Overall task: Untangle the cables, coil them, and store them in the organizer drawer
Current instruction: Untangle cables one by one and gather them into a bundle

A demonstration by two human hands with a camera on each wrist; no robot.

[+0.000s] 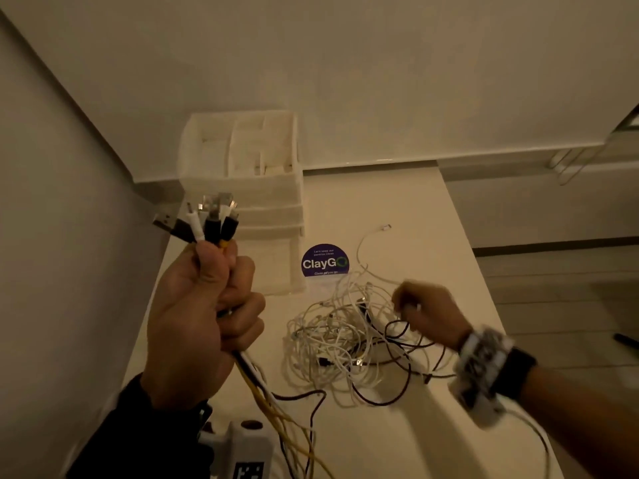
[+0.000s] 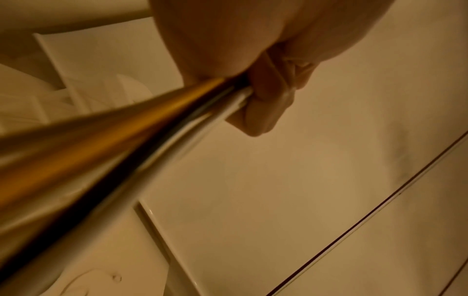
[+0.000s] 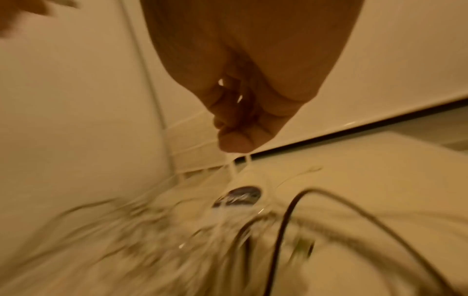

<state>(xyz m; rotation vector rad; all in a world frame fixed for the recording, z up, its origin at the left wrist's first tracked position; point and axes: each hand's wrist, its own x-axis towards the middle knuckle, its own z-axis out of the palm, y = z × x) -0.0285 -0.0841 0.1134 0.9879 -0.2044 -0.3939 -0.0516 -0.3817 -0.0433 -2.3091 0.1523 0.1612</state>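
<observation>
A pale table (image 1: 432, 216) is seen running from the near edge to the far wall, and on its far left part a translucent white organizer (image 1: 242, 174) with stacked drawers is stood; its top tray is divided into compartments. Just right of the organizer's base a round purple sticker (image 1: 325, 261) is stuck to the table. Nearer, in the middle of the table, a tangled heap of cables (image 1: 345, 337) is spread, mostly white with a few dark ones looped through it; one white end is trailed away toward the far right.

Above the table's near left side the left hand (image 1: 204, 305) is raised, and a bundle of cable ends (image 1: 211, 223) is gripped in its clenched fingers, with black and white plugs fanned out above the fist and yellow, white and dark cords hung down below it. The right hand (image 1: 428, 312) is held low over the right edge of the heap, blurred, with fingers curled; whether a cable is pinched there cannot be told.
</observation>
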